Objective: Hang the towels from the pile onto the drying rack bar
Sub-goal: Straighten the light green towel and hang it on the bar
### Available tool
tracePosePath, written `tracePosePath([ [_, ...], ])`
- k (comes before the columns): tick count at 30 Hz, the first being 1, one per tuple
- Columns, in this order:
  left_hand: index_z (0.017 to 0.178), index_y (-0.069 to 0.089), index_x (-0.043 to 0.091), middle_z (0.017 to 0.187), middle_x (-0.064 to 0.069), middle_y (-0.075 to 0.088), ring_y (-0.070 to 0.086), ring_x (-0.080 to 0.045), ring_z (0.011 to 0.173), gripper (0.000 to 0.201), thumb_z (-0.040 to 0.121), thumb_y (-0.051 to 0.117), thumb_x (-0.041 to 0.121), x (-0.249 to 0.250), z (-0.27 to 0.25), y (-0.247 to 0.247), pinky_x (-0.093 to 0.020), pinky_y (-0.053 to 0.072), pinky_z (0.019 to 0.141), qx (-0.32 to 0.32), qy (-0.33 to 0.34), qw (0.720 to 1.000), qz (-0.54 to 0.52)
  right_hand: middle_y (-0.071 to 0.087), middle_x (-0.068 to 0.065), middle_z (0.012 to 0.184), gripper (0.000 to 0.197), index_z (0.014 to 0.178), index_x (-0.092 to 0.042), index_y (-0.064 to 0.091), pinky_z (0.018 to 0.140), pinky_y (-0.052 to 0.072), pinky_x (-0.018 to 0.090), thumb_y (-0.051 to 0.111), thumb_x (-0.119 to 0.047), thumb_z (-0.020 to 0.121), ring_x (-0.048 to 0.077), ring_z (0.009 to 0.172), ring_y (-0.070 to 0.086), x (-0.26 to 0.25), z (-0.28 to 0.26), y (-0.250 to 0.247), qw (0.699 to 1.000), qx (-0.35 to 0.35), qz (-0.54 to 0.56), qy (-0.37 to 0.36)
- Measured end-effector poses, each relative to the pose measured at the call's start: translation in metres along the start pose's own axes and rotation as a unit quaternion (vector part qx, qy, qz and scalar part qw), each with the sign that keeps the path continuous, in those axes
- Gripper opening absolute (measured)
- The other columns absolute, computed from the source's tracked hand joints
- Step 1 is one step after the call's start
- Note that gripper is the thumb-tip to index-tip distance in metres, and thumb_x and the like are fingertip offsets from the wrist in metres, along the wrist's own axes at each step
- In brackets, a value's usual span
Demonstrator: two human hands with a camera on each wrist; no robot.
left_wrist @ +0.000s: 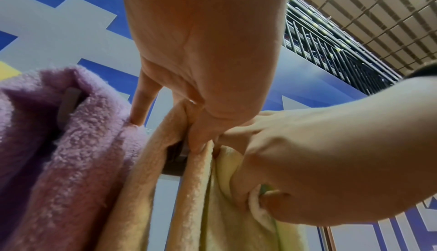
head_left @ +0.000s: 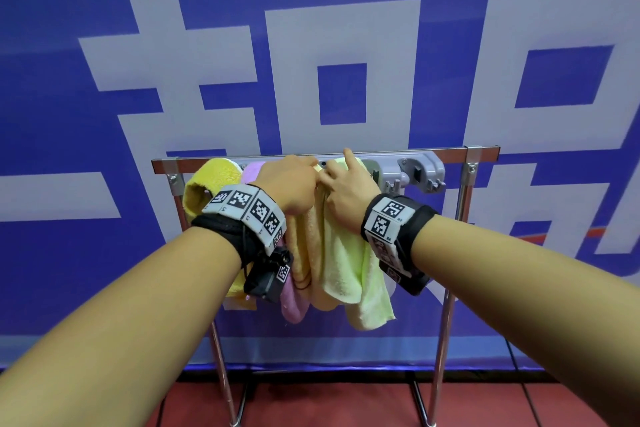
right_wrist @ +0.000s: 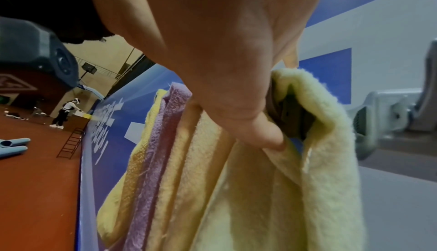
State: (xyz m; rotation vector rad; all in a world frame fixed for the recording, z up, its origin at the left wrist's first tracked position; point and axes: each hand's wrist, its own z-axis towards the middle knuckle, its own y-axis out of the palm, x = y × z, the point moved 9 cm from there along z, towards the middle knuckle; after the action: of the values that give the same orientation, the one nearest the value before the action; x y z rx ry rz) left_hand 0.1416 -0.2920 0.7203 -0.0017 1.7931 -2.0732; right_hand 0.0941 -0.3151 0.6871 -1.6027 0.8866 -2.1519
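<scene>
The drying rack bar (head_left: 450, 151) runs across at chest height. Draped over it side by side hang a yellow towel (head_left: 211, 180), a purple towel (head_left: 294, 305), a peach towel (head_left: 306, 253) and a light green towel (head_left: 346, 253). My left hand (head_left: 308, 166) pinches the peach towel (left_wrist: 189, 189) at the top of the bar, little finger against the purple towel (left_wrist: 71, 143). Right beside it, my right hand (head_left: 337, 168) grips the top fold of the light green towel (right_wrist: 319, 161), thumb (right_wrist: 267, 135) pressed into it. The bar under the hands is mostly hidden.
A grey plastic clamp fixture (head_left: 415, 172) sits on the bar just right of the green towel; a short bare stretch of bar follows it. Chrome rack legs (head_left: 445, 322) stand on the red floor (head_left: 346, 406). A blue banner wall (head_left: 311, 45) is close behind.
</scene>
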Motion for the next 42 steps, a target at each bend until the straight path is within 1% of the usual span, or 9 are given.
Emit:
tracePosePath([
  [3,0.117,0.064,0.026,0.142,0.009,0.043,0.042,-0.021,0.129,0.031,0.093,0.045,0.018,0.000,-0.002,-0.001,-0.041,0.046,0.088,0.004,0.001,1.000,-0.019,0.037,0.006,0.148,0.039,0.126,-0.031,0.064,0.116,0.010,0.060,0.035,-0.032,0.100,0.032,0.134,0.030,0.000,-0.005,-0.003,0.999,0.029,0.015,-0.021],
  [8,0.110,0.067,0.025,0.145,0.007,0.041,0.037,-0.021,0.130,0.028,0.092,0.047,0.018,-0.004,-0.006,0.001,-0.042,0.044,0.093,0.011,0.012,0.999,-0.050,0.059,0.010,0.109,0.040,0.094,-0.026,0.076,0.098,0.039,0.048,0.040,-0.021,0.078,0.037,0.118,0.048,0.007,-0.023,-0.013,0.981,0.118,0.133,-0.071],
  [17,0.115,0.070,0.033,0.132,0.010,0.049,0.036,-0.014,0.131,0.038,0.086,0.052,0.015,0.013,-0.004,-0.003,-0.040,0.029,0.100,0.073,0.051,0.995,-0.036,0.053,0.005,0.079,0.019,0.077,-0.015,0.062,0.059,0.038,0.035,0.044,-0.010,0.075,0.027,0.074,0.049,-0.014,-0.065,-0.017,0.931,0.258,0.248,-0.068],
  [20,0.113,0.069,0.032,0.128,0.008,0.048,0.036,-0.016,0.128,0.037,0.084,0.052,0.017,0.016,-0.002,0.003,-0.043,0.031,0.101,0.062,0.049,0.997,-0.017,0.058,0.005,0.086,0.038,0.115,-0.025,0.063,0.054,0.040,0.032,0.045,-0.011,0.083,0.030,0.078,0.060,-0.032,-0.059,0.009,0.943,0.113,0.310,-0.032],
  [24,0.111,0.068,0.032,0.128,0.004,0.043,0.032,-0.020,0.128,0.034,0.084,0.054,0.019,0.022,-0.001,0.009,-0.045,0.032,0.099,0.051,0.049,0.997,0.009,0.052,0.009,0.116,0.069,0.149,-0.044,0.025,0.065,0.041,0.032,0.045,-0.015,0.090,0.028,0.101,0.057,-0.047,-0.059,0.070,0.912,-0.105,0.396,0.038],
  [30,0.112,0.068,0.034,0.132,0.003,0.039,0.029,-0.022,0.129,0.032,0.084,0.057,0.026,0.022,0.001,0.014,-0.047,0.034,0.097,0.060,0.041,0.996,0.051,0.052,0.005,0.120,0.051,0.140,-0.030,0.042,0.071,0.041,0.037,0.053,-0.020,0.091,0.030,0.108,0.058,-0.049,-0.055,0.112,0.891,-0.174,0.411,0.089],
  [36,0.112,0.071,0.029,0.134,0.004,0.038,0.029,-0.022,0.129,0.033,0.083,0.057,0.029,0.025,0.005,0.016,-0.047,0.034,0.098,0.065,0.038,0.995,0.069,0.065,0.003,0.104,0.021,0.110,-0.014,0.063,0.068,0.039,0.035,0.049,-0.013,0.094,0.026,0.095,0.063,-0.005,-0.062,0.122,0.902,-0.144,0.328,0.242],
  [39,0.113,0.070,0.027,0.135,0.003,0.038,0.029,-0.022,0.130,0.034,0.082,0.057,0.029,0.025,0.005,0.016,-0.046,0.035,0.099,0.067,0.039,0.995,0.061,0.064,0.003,0.105,0.025,0.116,-0.015,0.061,0.067,0.040,0.034,0.051,-0.013,0.092,0.025,0.096,0.062,-0.013,-0.057,0.118,0.909,-0.149,0.327,0.210],
  [42,0.117,0.069,0.025,0.138,0.002,0.038,0.029,-0.021,0.133,0.037,0.082,0.057,0.029,0.024,0.002,0.016,-0.045,0.033,0.101,0.061,0.041,0.997,0.034,0.053,0.004,0.120,0.031,0.123,-0.025,0.059,0.077,0.039,0.033,0.052,-0.022,0.092,0.028,0.106,0.057,-0.046,-0.052,0.112,0.910,-0.169,0.370,0.083],
])
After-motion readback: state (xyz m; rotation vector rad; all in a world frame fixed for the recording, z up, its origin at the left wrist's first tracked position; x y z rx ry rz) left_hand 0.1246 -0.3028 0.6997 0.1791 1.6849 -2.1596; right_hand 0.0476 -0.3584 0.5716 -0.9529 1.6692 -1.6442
